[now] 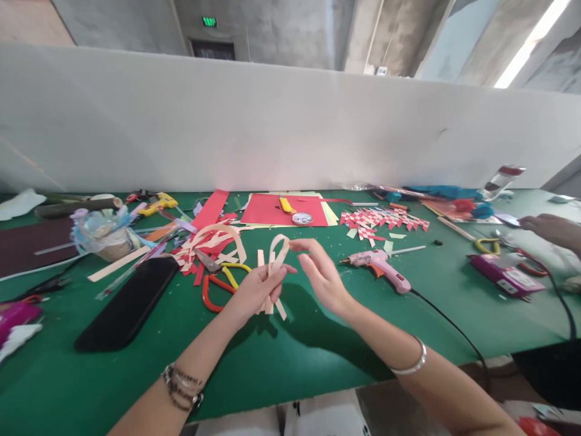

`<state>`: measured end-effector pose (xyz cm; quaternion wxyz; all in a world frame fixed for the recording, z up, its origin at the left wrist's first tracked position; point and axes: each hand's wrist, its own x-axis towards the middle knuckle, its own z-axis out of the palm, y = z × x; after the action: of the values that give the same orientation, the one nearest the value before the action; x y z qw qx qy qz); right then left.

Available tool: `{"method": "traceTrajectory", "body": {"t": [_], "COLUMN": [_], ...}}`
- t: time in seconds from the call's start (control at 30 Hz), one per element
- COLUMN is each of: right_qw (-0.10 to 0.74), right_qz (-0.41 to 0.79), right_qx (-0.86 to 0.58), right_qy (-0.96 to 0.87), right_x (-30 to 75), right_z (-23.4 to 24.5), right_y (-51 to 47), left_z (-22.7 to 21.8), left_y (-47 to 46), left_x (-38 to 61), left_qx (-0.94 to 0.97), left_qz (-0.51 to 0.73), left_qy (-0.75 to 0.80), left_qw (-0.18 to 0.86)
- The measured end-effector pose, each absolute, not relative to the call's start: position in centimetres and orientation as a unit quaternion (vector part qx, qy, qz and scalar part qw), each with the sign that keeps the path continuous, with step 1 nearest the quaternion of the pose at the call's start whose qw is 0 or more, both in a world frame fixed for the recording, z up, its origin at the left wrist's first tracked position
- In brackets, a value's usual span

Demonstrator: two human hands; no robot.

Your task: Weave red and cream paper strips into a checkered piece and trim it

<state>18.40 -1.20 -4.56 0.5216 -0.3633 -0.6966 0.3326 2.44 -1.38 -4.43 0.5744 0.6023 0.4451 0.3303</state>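
Toward the left end of the table (pixel 254 381), we see a small brown pot (pixel 114 244) with pale blue and lilac strips bunched about its rim; what lies deeper inside we cannot make out. Near the middle of the far edge, a small round tin (pixel 302 218) rests on red paper (pixel 261 210), its speckled contents too small for us to name. Close to the far right corner, a clear container (pixel 503 181) tilts, dark red at its upper end.

The tabletop is green and scattered with scraps. On the left, between the pot and the near edge, lies a black slab (pixel 129 303) with rounded corners. Next come red and cream paper strips (pixel 213 239) in a loose heap, then scissors (pixel 222 281) with one red and one yellow handle. In front of the table's middle, our left hand (pixel 261 287) is closed on a looped cream strip (pixel 278 248), holding it above the surface with its ends hanging below the fingers. Our right hand (pixel 320 272) has thumb and forefinger apart, the forefinger at the loop's side. Farther right, red-and-white woven paper (pixel 385 219) lies toward the far edge, with a pink glue gun (pixel 381 269) nearer us, its nozzle facing left. At the right end, another person's hand (pixel 551 230) reaches in above a purple object (pixel 506 275).

A white partition (pixel 272 121) runs along the far edge. Beyond it we see a green lit sign (pixel 209 22), grey concrete walls (pixel 290 30) and, at right, a bright strip light (pixel 531 45).
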Motion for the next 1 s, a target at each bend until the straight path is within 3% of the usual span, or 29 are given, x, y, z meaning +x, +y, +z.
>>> {"method": "traceTrajectory", "body": {"t": [0.1, 0.3, 0.5, 0.57, 0.77, 1.0], "right_qw": [0.535, 0.383, 0.395, 0.421, 0.466, 0.456], "right_qz": [0.360, 0.483, 0.558, 0.551, 0.481, 0.388], "right_qx": [-0.397, -0.362, -0.313, -0.323, -0.374, -0.408], "right_qy": [-0.653, -0.699, -0.659, -0.644, -0.642, -0.689], "right_x": [19.0, 19.7, 20.4, 20.9, 21.6, 22.3], "right_z": [-4.3, -3.1, -2.9, -2.9, -2.8, -3.1], "right_y": [-0.6, -0.7, -0.2, 0.2, 0.8, 1.4], "left_z": [-4.4, -4.9, -3.9, -3.6, -3.7, -3.2], "left_y": [-1.5, -1.7, -1.3, -1.2, -0.8, -0.5], "left_x": [2.5, 2.7, 2.2, 1.8, 0.7, 0.2], "left_qx": [0.654, 0.707, 0.747, 0.752, 0.680, 0.675], "left_qz": [0.286, 0.219, 0.254, 0.274, 0.259, 0.298], "left_qy": [0.460, 0.507, 0.467, 0.447, 0.430, 0.464], "left_qw": [0.528, 0.441, 0.399, 0.399, 0.534, 0.491]}}
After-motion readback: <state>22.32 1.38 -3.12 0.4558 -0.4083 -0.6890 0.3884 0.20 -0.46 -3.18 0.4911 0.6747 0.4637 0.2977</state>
